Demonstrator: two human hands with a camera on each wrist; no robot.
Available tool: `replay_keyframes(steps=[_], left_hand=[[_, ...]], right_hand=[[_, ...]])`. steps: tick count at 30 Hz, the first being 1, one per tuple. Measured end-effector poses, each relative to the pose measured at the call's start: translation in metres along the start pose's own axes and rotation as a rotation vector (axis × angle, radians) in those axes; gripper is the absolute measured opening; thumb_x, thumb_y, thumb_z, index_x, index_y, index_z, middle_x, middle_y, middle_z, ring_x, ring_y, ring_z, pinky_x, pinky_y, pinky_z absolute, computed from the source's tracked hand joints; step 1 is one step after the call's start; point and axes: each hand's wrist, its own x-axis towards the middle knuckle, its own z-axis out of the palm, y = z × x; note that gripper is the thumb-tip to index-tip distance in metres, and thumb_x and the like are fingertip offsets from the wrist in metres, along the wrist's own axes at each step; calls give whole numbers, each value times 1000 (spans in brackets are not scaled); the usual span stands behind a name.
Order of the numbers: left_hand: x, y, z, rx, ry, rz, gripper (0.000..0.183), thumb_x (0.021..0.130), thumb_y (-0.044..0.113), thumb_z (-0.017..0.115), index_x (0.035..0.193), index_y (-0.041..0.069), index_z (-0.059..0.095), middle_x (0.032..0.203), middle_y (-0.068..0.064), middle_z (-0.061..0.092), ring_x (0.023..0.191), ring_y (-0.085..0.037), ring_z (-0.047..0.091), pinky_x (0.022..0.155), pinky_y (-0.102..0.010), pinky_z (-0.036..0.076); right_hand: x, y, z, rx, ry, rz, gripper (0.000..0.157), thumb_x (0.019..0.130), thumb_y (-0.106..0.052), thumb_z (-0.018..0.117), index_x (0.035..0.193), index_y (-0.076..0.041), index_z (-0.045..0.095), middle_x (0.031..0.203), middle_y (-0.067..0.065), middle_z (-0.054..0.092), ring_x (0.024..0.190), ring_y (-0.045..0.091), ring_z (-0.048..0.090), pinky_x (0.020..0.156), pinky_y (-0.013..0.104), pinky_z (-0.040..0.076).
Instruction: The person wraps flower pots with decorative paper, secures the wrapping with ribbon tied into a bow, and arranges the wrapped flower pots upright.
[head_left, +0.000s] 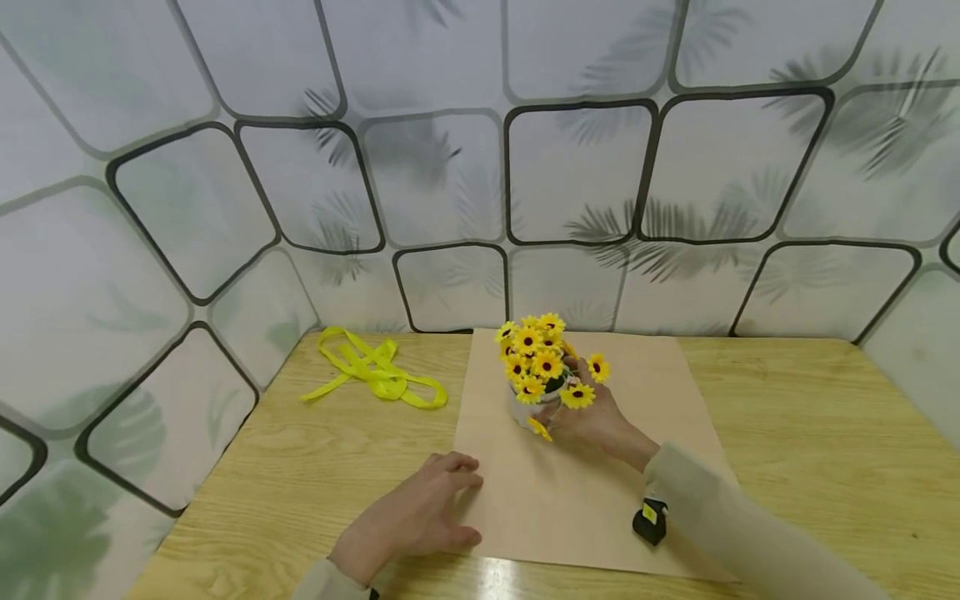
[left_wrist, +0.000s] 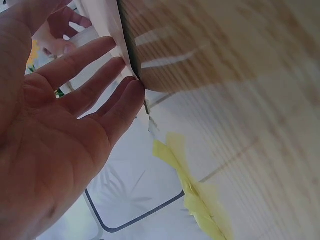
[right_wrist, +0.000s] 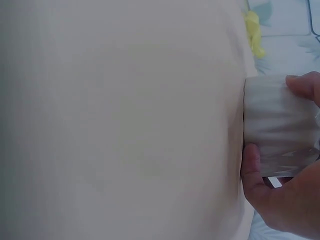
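A white ribbed pot of yellow artificial sunflowers stands on a large sheet of tan paper. My right hand grips the pot from its right side, thumb and fingers around its wall; some blooms overlap the hand in the head view. At the sheet's left edge is my left hand, its fingers spread and loosely bent. In the left wrist view the fingertips touch down right at the paper's edge, and nothing lies in the palm.
A bright yellow ribbon lies in loose loops on the wooden table, left of the paper. Behind the table's far edge rises a patterned cloth backdrop, which also closes off the left side. A small black device hangs at my right sleeve.
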Motion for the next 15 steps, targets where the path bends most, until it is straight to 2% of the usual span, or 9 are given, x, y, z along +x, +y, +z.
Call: replay_keyframes(steps=[1,3,5,8,9,11,13,14,15], left_hand=[[0,0,0,-1,-1,0,60,85,43,82,134,12,66,150,-5,54,136,-27,49,111,-44,49],[0,0,0,-1,-3,2,60,85,43,82,134,12,66,150,-5,54,136,-27,49,111,-44,48],[0,0,0,-2,-2,3,60,85,43,82,134,12,66,150,-5,53,136,-27,49,111,-44,48],[0,0,0,1,1,2,60,85,43,82,134,12,67,150,-5,54,136,-26,49,111,-44,48],[0,0,0,3,2,0,60,85,43,82,134,13,67,150,-5,54,135,-26,49,111,-44,49],[0,1,0,6,3,-2,60,85,43,82,134,13,67,150,-4,54,135,-26,49,111,-43,49],[0,1,0,10,6,-3,60,85,42,83,134,12,67,149,-5,54,135,-26,50,111,-43,49],[0,1,0,10,7,-2,60,84,42,83,133,12,67,149,-5,54,135,-26,50,111,-43,49],[0,1,0,12,8,-2,60,84,42,83,133,12,67,149,-5,54,135,-26,50,111,-43,48]], right_hand=[[0,-2,-1,126,-19,59,40,104,-54,36,103,-20,58,167,-2,-19,96,28,49,80,38,46],[-1,-4,-1,253,-44,125,42,106,-54,34,102,-19,57,166,-12,-24,97,28,42,82,43,44],[-1,-4,0,237,-26,96,38,109,-49,30,104,-21,55,167,-14,-24,114,32,41,84,45,48],[-2,-5,0,210,-1,49,33,111,-44,29,106,-22,53,168,-14,-22,145,30,21,86,47,52],[-2,-5,1,210,-2,53,34,110,-44,29,105,-22,54,168,-15,-23,146,29,19,88,48,52],[-3,-5,1,210,-8,57,35,109,-47,30,104,-21,54,170,-10,-17,145,38,28,91,53,53],[-2,-5,0,216,-16,71,38,107,-50,32,102,-20,55,171,1,-2,123,42,50,94,59,53],[-3,-5,0,234,-13,68,37,107,-50,33,102,-20,55,169,2,8,112,42,56,96,63,51],[-3,-4,0,229,-14,65,37,107,-50,33,101,-20,55,166,2,12,100,40,56,93,59,52]])
